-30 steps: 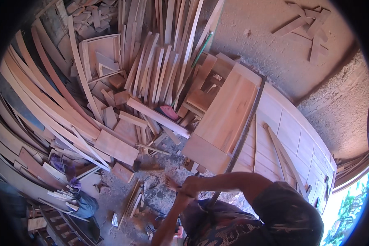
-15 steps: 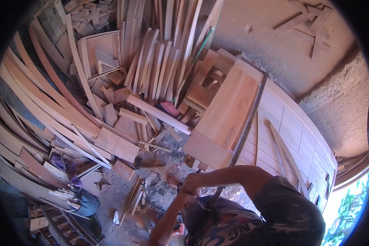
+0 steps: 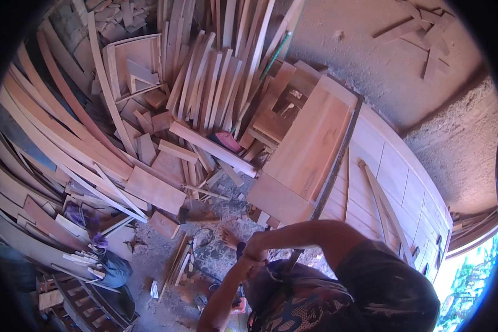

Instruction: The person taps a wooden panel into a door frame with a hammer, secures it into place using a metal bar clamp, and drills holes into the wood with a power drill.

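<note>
My right hand [image 3: 256, 245] and my left hand [image 3: 252, 265] meet in front of my body. The right hand is closed over the left hand or wrist; the overlap hides which. The left fingers are mostly covered, so their state does not show. No tool is visible in either one. Beyond them stands a long wooden panelled piece [image 3: 310, 149], its smooth end panel nearest to my hands. A dark straight bar [image 3: 337, 157] lies along its edge, running down toward my right forearm. My bare foot [image 3: 230, 239] shows just left of the hands on the dusty floor.
Long boards [image 3: 66, 130] fan out at the left, with upright wooden strips [image 3: 210, 88] behind. A pale panelled surface [image 3: 395, 171] with loose strips spreads to the right. A cable [image 3: 203, 238], thin sticks [image 3: 177, 260] and a dark bag [image 3: 116, 272] lie on the floor.
My hands stay together, and the left forearm has shifted slightly left. The view has moved a little; the wood and other things lie as before.
</note>
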Available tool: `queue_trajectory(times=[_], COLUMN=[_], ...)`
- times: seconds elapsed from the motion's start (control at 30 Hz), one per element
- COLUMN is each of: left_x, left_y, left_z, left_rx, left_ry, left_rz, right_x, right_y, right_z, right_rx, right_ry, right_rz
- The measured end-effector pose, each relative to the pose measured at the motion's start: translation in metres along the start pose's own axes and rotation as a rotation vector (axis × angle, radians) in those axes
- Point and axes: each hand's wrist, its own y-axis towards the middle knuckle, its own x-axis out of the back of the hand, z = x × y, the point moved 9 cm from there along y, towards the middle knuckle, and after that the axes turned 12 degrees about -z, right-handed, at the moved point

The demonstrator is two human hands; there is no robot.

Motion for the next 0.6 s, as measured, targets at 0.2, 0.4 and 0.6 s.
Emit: queue_trajectory(times=[0.2,0.4,0.6], left_x=[0.030,0.027,0.018], left_y=[-0.024,-0.052,-0.013], left_z=[-0.010,-0.054,0.009], left_rx=[-0.287,-0.535,-0.019], left_ry=[0.502,0.611,-0.058], left_rz=[-0.445,-0.693,0.017], right_x=[0.075,0.047,0.067], right_y=[-0.073,-0.058,-0.061], right_z=[0.025,-0.001,0.026], right_rx=[-0.254,-0.168,-0.034], right_ry=[0.221,0.208,-0.032], right_rz=[-0.537,-0.678,-0.565])
